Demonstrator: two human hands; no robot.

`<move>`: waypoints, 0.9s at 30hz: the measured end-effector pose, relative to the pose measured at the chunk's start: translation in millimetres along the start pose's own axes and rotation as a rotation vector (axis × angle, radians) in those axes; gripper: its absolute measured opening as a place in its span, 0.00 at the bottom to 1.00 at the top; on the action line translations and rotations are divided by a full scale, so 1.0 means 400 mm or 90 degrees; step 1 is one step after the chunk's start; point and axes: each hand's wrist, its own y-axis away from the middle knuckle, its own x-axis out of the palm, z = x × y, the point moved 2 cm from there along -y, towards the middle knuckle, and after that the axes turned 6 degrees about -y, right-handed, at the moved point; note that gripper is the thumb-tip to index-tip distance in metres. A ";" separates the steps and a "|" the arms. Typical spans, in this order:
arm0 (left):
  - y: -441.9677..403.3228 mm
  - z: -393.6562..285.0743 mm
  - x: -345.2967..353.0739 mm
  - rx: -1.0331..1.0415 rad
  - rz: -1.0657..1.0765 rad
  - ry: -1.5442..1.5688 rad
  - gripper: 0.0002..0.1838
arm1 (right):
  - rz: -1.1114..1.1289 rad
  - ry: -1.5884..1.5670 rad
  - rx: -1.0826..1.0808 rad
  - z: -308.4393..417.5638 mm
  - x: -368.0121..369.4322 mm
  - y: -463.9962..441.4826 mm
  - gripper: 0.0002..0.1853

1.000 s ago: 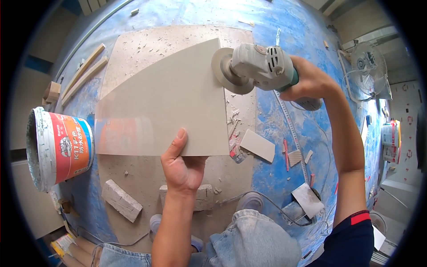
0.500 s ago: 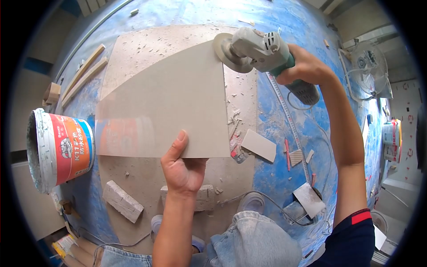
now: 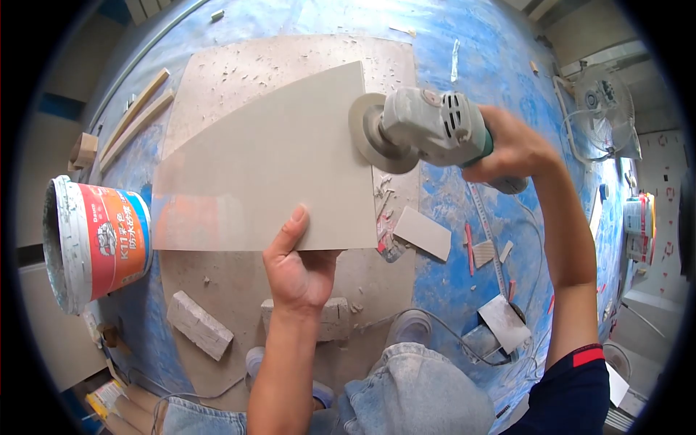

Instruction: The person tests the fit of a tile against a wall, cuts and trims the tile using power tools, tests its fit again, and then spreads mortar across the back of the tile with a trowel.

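A large beige tile (image 3: 290, 159) with a curved far edge is gripped at its near edge by my left hand (image 3: 301, 272), thumb on top and fingers underneath. My right hand (image 3: 511, 145) is wrapped around the body of an angle grinder (image 3: 435, 123). The grinder's round disc (image 3: 373, 134) is at the tile's right edge, partway down from the far corner; whether it touches is hard to tell. Part of the grinder's handle is hidden by my right hand.
A mortar bucket (image 3: 116, 239) lies tilted at left. Broken blocks (image 3: 199, 326) sit near my feet. On the blue floor sheet at right are a tile offcut (image 3: 423, 233), a red marker (image 3: 469, 249), a metal ruler (image 3: 486, 225) and a cord. A fan (image 3: 602, 109) stands farther right.
The grinder and my right hand have moved toward me along the tile's right edge, away from the far corner. My left hand and the tile have shifted only slightly.
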 end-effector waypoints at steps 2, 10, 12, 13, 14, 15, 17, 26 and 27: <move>-0.003 0.001 -0.002 0.005 0.006 -0.003 0.16 | 0.009 -0.023 -0.007 0.014 0.020 0.025 0.36; -0.005 0.001 0.008 0.002 -0.014 -0.004 0.16 | 0.062 -0.064 -0.078 0.033 0.072 0.094 0.30; -0.003 0.000 0.012 0.000 -0.012 -0.004 0.16 | 0.091 -0.049 -0.047 0.040 0.072 0.103 0.30; -0.002 0.000 0.016 0.006 -0.023 -0.009 0.17 | 0.091 -0.048 -0.047 0.038 0.071 0.103 0.30; -0.002 0.001 0.018 0.012 -0.034 -0.014 0.18 | 0.081 -0.045 -0.057 0.034 0.070 0.102 0.30; -0.002 0.002 0.016 0.011 -0.034 -0.013 0.18 | 0.070 -0.042 -0.067 0.030 0.069 0.099 0.30; -0.002 0.001 0.012 0.011 -0.024 -0.005 0.18 | 0.045 -0.046 -0.083 0.020 0.067 0.090 0.31; -0.003 0.000 0.014 0.009 -0.030 0.014 0.16 | 0.063 -0.019 -0.093 0.043 0.061 0.087 0.30; -0.003 0.001 0.014 0.009 -0.031 0.015 0.16 | 0.082 -0.030 -0.085 0.048 0.064 0.092 0.30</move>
